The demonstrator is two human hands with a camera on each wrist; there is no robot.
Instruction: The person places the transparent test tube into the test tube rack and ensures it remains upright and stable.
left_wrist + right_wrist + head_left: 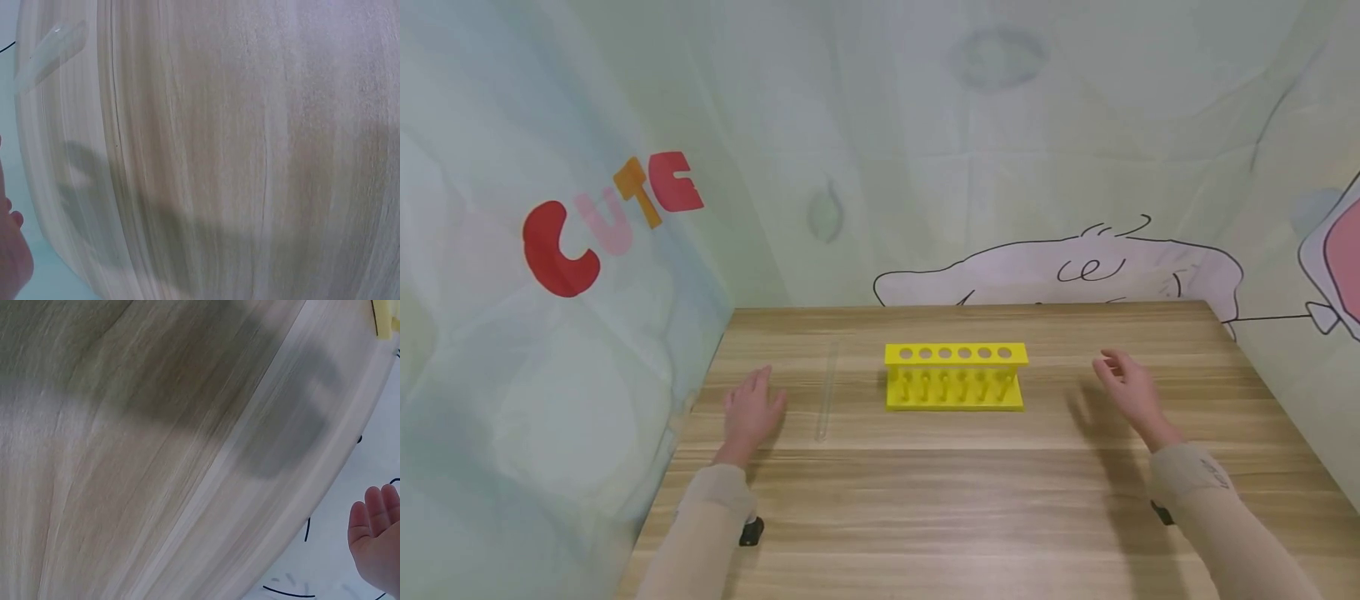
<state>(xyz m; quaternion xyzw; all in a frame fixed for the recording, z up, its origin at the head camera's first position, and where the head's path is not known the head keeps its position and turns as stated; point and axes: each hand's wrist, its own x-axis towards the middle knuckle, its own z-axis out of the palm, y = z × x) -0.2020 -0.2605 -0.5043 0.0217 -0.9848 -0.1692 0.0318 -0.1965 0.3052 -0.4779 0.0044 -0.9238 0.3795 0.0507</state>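
A clear test tube (827,392) lies on the table, its length running away from the person; its end also shows in the left wrist view as a clear tube (53,53). To the left of it is my left hand (751,412), holding nothing, fingers loosely extended. A yellow test tube rack (955,400) stands upright near the middle, with a row of holes on top and pegs below. My right hand (1131,392) hovers to the right of the rack, fingers loosely bent and holding nothing. In the right wrist view only part of the rack (382,319) shows.
The wooden table (955,500) ends at a back edge against a printed cloth (850,167) with cartoon drawings. The same cloth hangs along the left side, with coloured letters. Dark devices sit beneath both wrists.
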